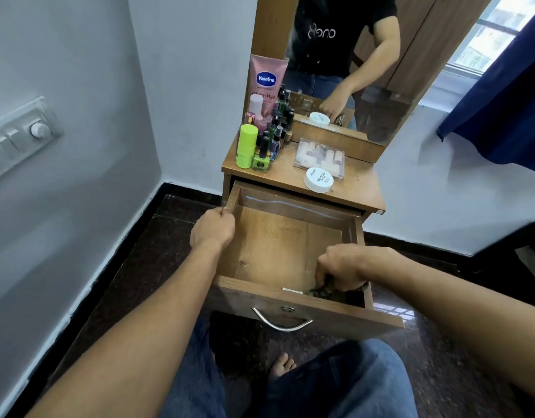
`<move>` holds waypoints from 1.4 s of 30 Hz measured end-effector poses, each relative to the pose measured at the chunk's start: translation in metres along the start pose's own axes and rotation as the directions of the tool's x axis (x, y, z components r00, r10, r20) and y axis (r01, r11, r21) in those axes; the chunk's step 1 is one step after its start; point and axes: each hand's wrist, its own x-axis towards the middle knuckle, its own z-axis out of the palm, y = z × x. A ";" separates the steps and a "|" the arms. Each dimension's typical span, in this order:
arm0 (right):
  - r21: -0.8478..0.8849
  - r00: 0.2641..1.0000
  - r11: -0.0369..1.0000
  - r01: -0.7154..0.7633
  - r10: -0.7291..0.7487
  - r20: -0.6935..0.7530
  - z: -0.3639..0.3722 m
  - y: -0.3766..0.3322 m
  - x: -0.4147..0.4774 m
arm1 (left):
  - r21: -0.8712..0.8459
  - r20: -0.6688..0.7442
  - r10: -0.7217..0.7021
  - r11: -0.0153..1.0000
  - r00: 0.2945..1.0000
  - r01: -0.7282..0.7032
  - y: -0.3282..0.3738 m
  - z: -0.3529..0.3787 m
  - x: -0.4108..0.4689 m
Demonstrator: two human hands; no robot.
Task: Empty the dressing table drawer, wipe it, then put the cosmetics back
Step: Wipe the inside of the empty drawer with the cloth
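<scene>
The wooden drawer (275,245) of the dressing table (359,188) stands pulled out, its floor bare wood. My left hand (213,227) grips the drawer's left side wall. My right hand (340,268) reaches into the drawer's near right corner and holds a dark crumpled cloth (320,289) against the bottom. On the tabletop stand a pink Vaseline tube (266,82), a lime green stick (246,146), a green nail polish bottle (261,159), several small bottles (278,128), a clear box of small items (320,156) and a white round jar (318,180).
A small white item (290,290) lies by the drawer's front wall. A mirror (350,64) rises behind the tabletop. A wall with a switch panel (19,140) is at the left, a blue curtain (507,110) at the right. My knees and bare foot (283,365) are under the drawer front.
</scene>
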 end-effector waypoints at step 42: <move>-0.138 0.879 0.881 -0.452 0.414 -0.237 -0.018 0.044 0.047 | 0.312 -0.164 0.211 0.938 0.964 -0.152 -0.005 0.009 -0.003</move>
